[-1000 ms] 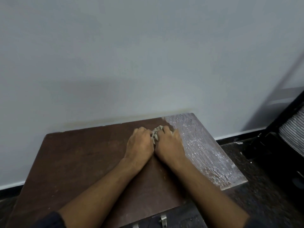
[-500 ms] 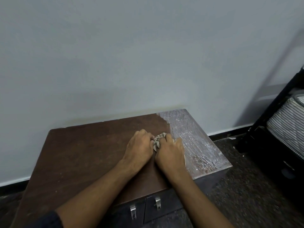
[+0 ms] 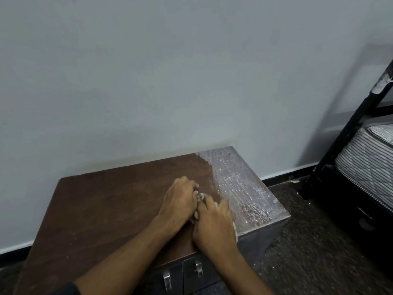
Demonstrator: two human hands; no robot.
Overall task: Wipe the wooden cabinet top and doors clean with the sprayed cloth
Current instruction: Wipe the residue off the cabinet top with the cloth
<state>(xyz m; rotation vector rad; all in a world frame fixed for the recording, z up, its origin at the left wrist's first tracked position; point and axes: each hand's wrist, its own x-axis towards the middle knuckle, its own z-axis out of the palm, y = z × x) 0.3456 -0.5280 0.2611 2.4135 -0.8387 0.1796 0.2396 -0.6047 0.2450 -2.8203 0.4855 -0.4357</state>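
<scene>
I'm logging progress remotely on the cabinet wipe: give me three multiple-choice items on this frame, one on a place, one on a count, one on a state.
1. Where is the white foamy residue on the cabinet top?
A. Right end
B. Left end
C. All along the front edge

2. How many metal door handles show below the top?
A. One
B. Two
C. Four

3. What are the hands doing?
A. Both lifted clear of the cabinet
B. One holding a spray bottle
C. Both pressed side by side on the cloth

Answers:
1. A, the streaked white patch covers only the right end; the rest is bare brown wood.
2. B, the left handle and the right handle sit on the doors.
3. C, the left hand and right hand bear down together, cloth bunched under them.
</scene>
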